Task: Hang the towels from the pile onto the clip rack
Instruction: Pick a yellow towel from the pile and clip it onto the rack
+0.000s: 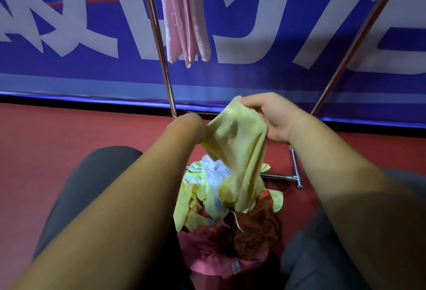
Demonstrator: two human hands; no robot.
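Right hand: the person's right hand [272,119] grips the top corner of a pale yellow cloth towel [239,146], fingers curled over the fabric.
Left hand: the left hand [189,126] is bent down past the wrist at the towel's left edge; its fingers are hidden, so its hold cannot be told.
Yellow towel: held up between the two hands, it hangs in loose folds with its lower end touching the heap below.
Pile: a pile of crumpled towels [253,232] in yellow, white, rust brown and pink lies on the red floor [69,132] between knees in dark grey trousers [92,179].
Rack: a chrome tube clip rack [156,36] rises behind the hands, its foot bar on the floor just beyond the pile.
Hung towel: a pink terry towel [184,17] hangs folded from above, beside the left upright; its clip is out of view.
Backdrop: a blue banner [299,77] with large white lettering.
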